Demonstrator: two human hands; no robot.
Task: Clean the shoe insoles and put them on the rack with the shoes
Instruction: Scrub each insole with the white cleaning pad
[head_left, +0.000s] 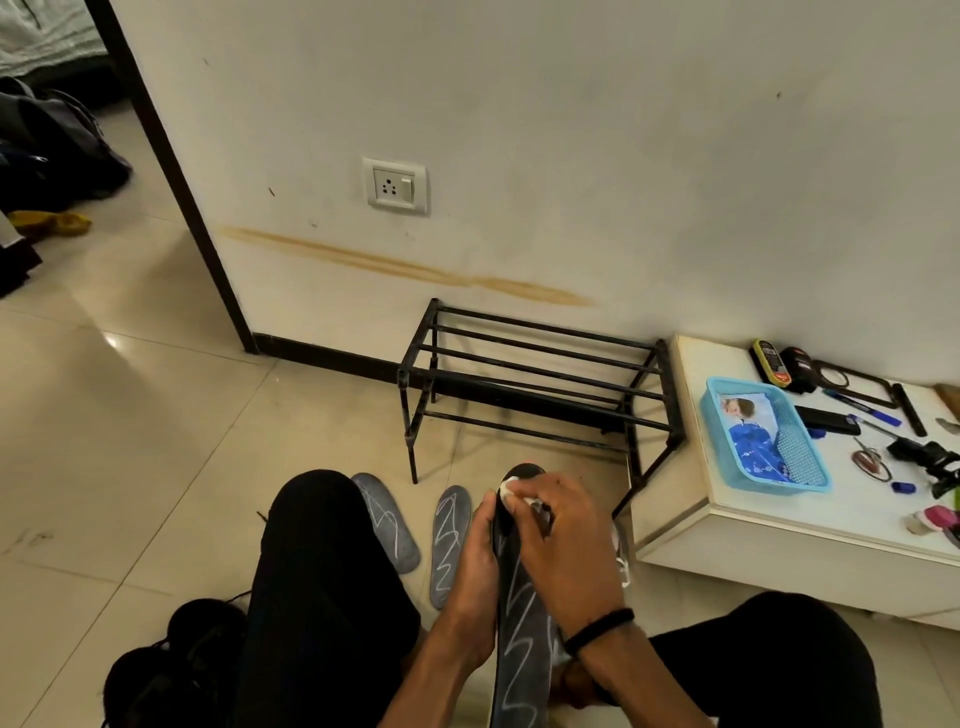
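Note:
A dark insole (522, 623) with a white zigzag print stands on end between my knees. My left hand (475, 566) grips its left edge. My right hand (563, 540) pinches a white wipe (511, 491) and presses it on the insole's upper end. Two grey insoles lie flat on the floor: one (449, 540) just left of my hands, the other (389, 519) partly behind my left knee. Black shoes (171, 665) sit at the lower left. The black metal rack (535, 384) stands bare against the wall.
A low white table (727, 525) stands to the right with a blue basket (763, 436), pens, scissors and small items. A wall socket (395, 186) is above the rack. Bags and clothes (47, 156) lie through the doorway at the far left.

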